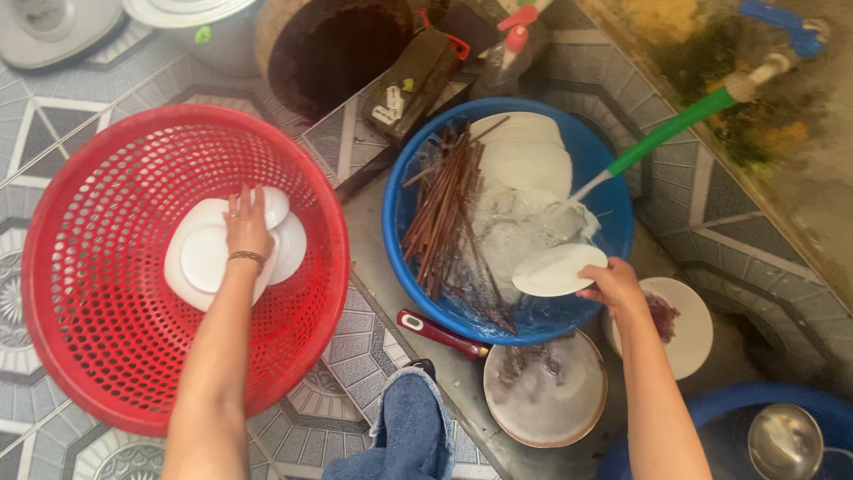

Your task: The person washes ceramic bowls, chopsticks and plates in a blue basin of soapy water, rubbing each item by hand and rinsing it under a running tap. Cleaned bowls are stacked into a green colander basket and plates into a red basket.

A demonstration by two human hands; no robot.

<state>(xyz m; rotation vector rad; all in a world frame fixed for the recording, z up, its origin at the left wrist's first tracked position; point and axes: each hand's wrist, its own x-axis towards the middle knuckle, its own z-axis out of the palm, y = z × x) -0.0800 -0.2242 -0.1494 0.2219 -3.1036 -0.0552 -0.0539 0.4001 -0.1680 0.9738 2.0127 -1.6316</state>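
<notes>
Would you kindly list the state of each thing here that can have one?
Left hand: flat on the white plates in the red basket.
Right hand: grip shut on a white dish, held tilted over the blue basin.
Green hose: running water.
Blue basin: holds water, chopsticks, plates.
Pan: dirty, wet.

white plates [206, 258] stacked flat in red basket [107, 160] | white dish [558, 269] tilted over blue basin [613, 169]

Basket rim [342, 222] and basin rim [388, 213] leave a narrow tiled gap; chopsticks [444, 209] crowd the basin.
</notes>
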